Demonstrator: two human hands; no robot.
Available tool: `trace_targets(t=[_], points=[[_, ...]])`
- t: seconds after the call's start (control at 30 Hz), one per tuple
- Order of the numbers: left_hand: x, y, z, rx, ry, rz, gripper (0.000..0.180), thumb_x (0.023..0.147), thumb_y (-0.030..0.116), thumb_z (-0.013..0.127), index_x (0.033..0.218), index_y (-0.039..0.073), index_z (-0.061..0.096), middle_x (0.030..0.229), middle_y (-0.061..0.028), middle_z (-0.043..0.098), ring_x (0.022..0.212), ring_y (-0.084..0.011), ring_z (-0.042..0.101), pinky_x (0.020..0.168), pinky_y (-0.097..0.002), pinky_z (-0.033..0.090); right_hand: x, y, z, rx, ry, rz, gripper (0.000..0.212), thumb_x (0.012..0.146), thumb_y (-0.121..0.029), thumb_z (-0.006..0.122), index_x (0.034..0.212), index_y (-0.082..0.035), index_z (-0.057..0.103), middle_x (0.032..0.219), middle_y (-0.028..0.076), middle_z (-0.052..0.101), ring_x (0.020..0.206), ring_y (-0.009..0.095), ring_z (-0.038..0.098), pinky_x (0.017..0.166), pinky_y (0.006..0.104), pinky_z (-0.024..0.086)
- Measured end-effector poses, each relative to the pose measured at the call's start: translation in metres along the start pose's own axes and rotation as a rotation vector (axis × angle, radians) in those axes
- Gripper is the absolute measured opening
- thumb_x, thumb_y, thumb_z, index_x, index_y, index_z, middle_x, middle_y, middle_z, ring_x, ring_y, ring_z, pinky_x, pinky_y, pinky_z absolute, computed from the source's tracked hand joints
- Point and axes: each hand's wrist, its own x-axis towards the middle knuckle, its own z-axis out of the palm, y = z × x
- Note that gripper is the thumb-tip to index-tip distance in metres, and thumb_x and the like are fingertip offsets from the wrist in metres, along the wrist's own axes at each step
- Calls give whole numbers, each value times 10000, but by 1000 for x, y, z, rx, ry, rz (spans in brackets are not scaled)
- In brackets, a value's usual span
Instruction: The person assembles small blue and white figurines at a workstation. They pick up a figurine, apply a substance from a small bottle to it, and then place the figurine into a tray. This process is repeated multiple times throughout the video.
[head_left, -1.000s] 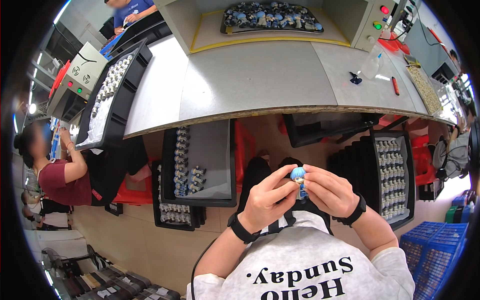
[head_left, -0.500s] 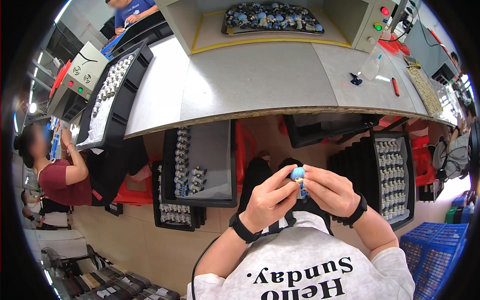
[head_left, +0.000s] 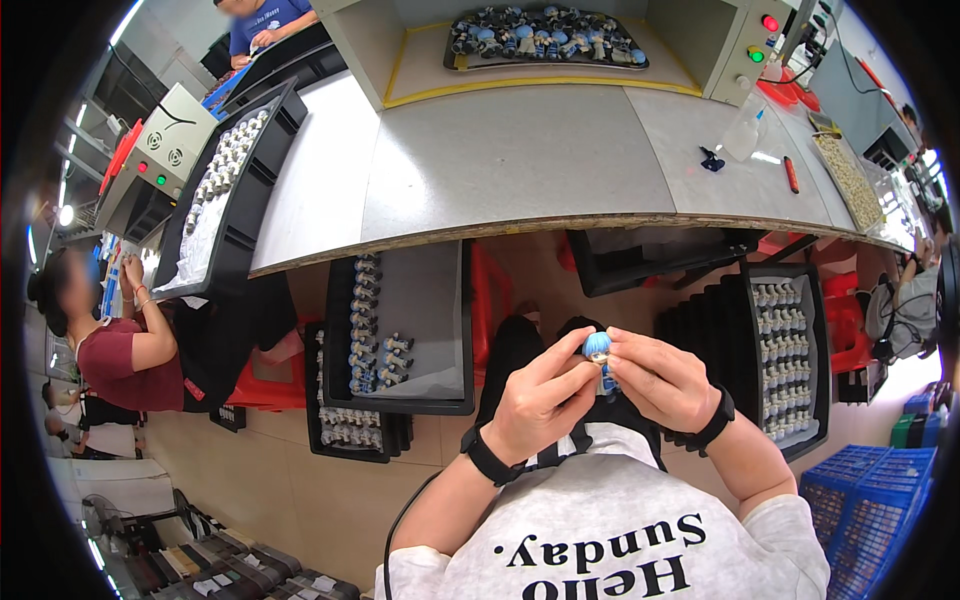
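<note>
Between my two hands, above my lap, is a small figurine (head_left: 597, 347) with light-blue hair and a blue-and-white body. My left hand (head_left: 543, 400) is closed, with thumb and fingers pinching the figurine's head side. My right hand (head_left: 662, 378) grips it from the other side, fingertips around its head and upper body. The fingers hide part of the figurine. Nearest to my left hand is a black tray (head_left: 425, 400) on which several similar figurines (head_left: 364, 320) lie in rows over a pale liner.
Before me runs a grey worktable (head_left: 510, 150); a dark tray of blue-haired figurines (head_left: 545, 38) sits inside an open box-like station. A clear bottle (head_left: 742, 135) and a red pen (head_left: 791, 174) lie rightward. Stacked trays (head_left: 822, 400) and blue crates (head_left: 865, 500) stand right. A co-worker (head_left: 120, 350) sits left.
My hands and the figurine stay nearly in place, with only a very slight shift of the figurine. The co-worker's hands on the left have moved a little.
</note>
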Motion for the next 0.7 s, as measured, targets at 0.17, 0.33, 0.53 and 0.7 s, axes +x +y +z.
trace_targets(t=[0.17, 0.33, 0.53, 0.7], points=[[2, 2, -1, 3, -2, -3, 175, 693, -107, 655, 861, -57, 644, 1094, -239, 595, 770, -225, 666, 685, -271, 533, -1, 1, 0, -4, -6, 1, 269, 696, 54, 687, 953, 68, 610, 968, 184, 618, 931, 339, 647, 735, 353, 577], [1, 1, 0, 8, 1, -2, 176, 692, -107, 655, 861, -57, 644, 1093, -240, 595, 766, -222, 665, 681, -270, 533, 0, 1, 1, -2, 4, 4, 273, 692, 57, 687, 954, 65, 608, 972, 182, 615, 921, 339, 650, 724, 348, 578], [1, 0, 1, 0, 3, -4, 180, 691, -108, 654, 863, -55, 645, 1090, -237, 598, 763, -219, 664, 679, -268, 533, -1, 1, 0, 2, 2, 4, 276, 683, 63, 684, 947, 68, 606, 974, 182, 612, 918, 340, 649, 724, 348, 577], [1, 0, 1, 0, 15, -3, 179, 692, -104, 658, 862, -51, 647, 1088, -230, 601, 763, -216, 667, 680, -267, 533, -1, 2, 0, 1, 1, 2, 288, 668, 65, 683, 945, 69, 605, 977, 180, 609, 921, 341, 648, 725, 346, 575]])
